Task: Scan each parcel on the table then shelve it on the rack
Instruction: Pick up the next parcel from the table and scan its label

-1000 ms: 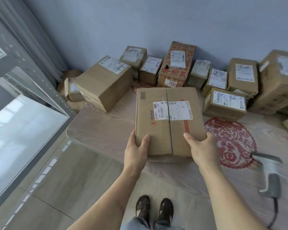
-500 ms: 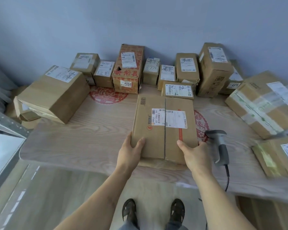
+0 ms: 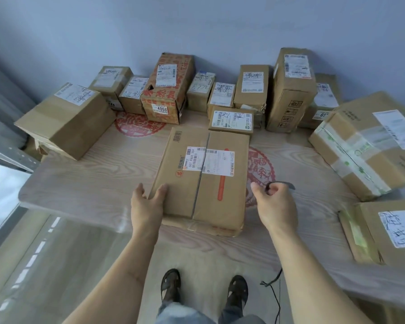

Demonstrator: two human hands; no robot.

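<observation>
A flat brown parcel (image 3: 204,181) with a white label lies on the wooden table (image 3: 91,183) in front of me. My left hand (image 3: 147,206) holds its near left corner, thumb on top and fingers down the side. My right hand (image 3: 275,204) is off the parcel, just to its right, with its fingers curled round the grey barcode scanner (image 3: 282,183). Only the scanner's dark head shows past the fingers. The grey metal rack (image 3: 9,157) stands at the left edge.
Several labelled cardboard parcels line the wall, among them a red-printed box (image 3: 168,90) and a tall box (image 3: 290,90). A large box (image 3: 66,120) sits at left, two taped boxes (image 3: 365,146) at right. The scanner cable (image 3: 276,291) hangs off the table's front edge.
The parcel has come down flat onto the table. My right hand let go of it and moved right onto the scanner. The view swung right, away from the rack.
</observation>
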